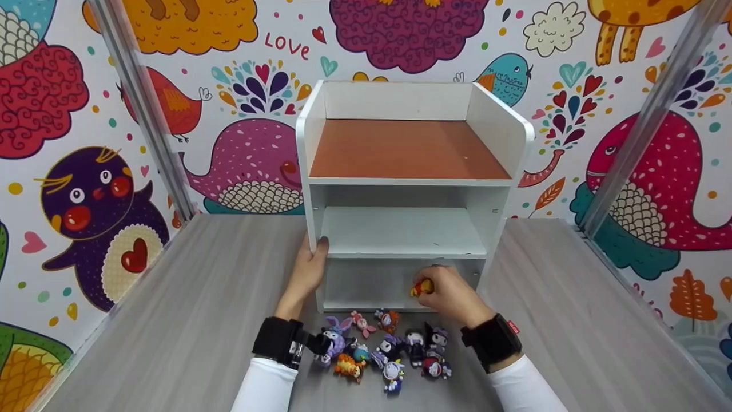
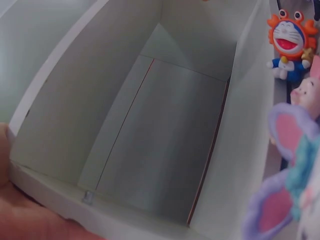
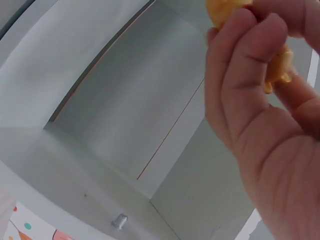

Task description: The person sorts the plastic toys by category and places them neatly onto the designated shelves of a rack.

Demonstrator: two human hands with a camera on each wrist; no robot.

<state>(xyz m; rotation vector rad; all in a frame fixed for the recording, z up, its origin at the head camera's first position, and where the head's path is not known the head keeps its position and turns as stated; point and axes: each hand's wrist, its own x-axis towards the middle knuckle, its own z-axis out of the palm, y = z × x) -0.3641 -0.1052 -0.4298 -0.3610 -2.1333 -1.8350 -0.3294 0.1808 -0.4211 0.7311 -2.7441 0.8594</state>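
A small yellow-and-red bear figurine is pinched in my right hand, in front of the bottom compartment of a white shelf unit. The right wrist view shows fingers partly covering the figurine. My left hand grips the unit's left side panel, thumb at its front edge. On the floor before the unit lie several figurines, among them an orange tiger, a pink piglet, a crab-hatted cat and a purple long-eared figure.
The unit has a brown top board with raised sides and a middle shelf below. Patterned walls with metal corner strips surround the grey wood-grain surface. More dark-and-purple figurines lie near my right wrist.
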